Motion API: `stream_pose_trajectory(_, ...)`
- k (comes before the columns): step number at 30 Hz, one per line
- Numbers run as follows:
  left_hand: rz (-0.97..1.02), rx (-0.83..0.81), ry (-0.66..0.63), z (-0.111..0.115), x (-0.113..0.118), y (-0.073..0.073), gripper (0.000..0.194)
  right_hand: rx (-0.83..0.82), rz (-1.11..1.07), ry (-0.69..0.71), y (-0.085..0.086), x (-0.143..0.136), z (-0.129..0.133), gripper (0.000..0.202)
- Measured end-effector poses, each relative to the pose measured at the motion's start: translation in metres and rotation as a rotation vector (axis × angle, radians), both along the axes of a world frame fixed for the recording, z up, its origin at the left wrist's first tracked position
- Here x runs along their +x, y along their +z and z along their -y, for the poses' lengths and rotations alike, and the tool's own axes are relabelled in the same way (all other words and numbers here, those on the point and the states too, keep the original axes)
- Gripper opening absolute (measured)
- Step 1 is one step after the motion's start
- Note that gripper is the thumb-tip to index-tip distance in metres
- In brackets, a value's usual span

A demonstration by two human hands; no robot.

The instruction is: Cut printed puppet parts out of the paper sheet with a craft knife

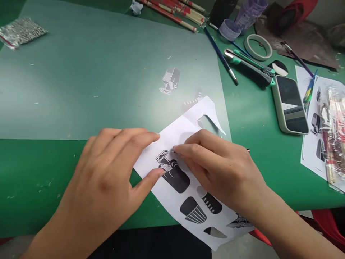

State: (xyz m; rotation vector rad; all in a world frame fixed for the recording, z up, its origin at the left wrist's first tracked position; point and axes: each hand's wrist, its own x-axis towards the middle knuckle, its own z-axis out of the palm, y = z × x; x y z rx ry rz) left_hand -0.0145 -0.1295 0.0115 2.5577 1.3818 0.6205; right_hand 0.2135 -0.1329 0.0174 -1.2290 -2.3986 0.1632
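Note:
A white paper sheet (185, 201) printed with black shapes lies at the near edge of the green table (253, 118), with a hole cut out near its far end. My left hand (107, 180) presses flat on the sheet's left edge, thumb and fingers around a printed figure (168, 162). My right hand (215, 169) rests on the sheet, its fingertips touching that same figure. A cut-out paper piece (169, 81) lies farther out on the translucent mat (94, 72).
A phone (289, 104), a teal utility knife (250, 66), brushes, a tape roll (258, 46) and a purple cup lie at the right back. Red-white sticks lie at the top. Printed sheets and a plastic packet (334, 133) sit at the right edge; a bag (20, 32) sits far left.

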Motion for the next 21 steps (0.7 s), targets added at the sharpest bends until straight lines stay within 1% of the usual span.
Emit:
stream_pose_trajectory(3, 0.008, 0.007, -0.012, 0.0, 0.0, -0.001, 0.03, -0.068, -0.001, -0.007, 0.003, -0.002, 0.002, 0.025)
stream_pose_trajectory(6, -0.004, 0.01, -0.026, 0.001, 0.001, 0.0, 0.016, -0.118, 0.022, -0.049, 0.011, -0.008, 0.005, 0.025)
stream_pose_trajectory(9, -0.01, 0.011, -0.026, 0.002, 0.002, 0.001, 0.009, -0.125, 0.062, -0.104, 0.017, -0.015, 0.007, 0.017)
stream_pose_trajectory(12, -0.01, 0.025, -0.038, 0.003, 0.002, 0.0, 0.008, -0.115, 0.067, -0.118, 0.017, -0.02, 0.006, 0.018)
stream_pose_trajectory(15, 0.009, 0.024, -0.04, 0.004, 0.002, -0.001, 0.007, -0.108, 0.055, -0.102, 0.013, -0.022, 0.004, 0.023)
stream_pose_trajectory(17, 0.019, 0.009, -0.018, 0.006, 0.001, -0.002, 0.008, -0.1, 0.065, -0.079, 0.011, -0.02, 0.0, 0.024)
stream_pose_trajectory(21, 0.02, -0.012, 0.031, 0.009, 0.001, -0.003, 0.01, -0.056, 0.118, 0.037, 0.012, -0.013, -0.012, 0.019)
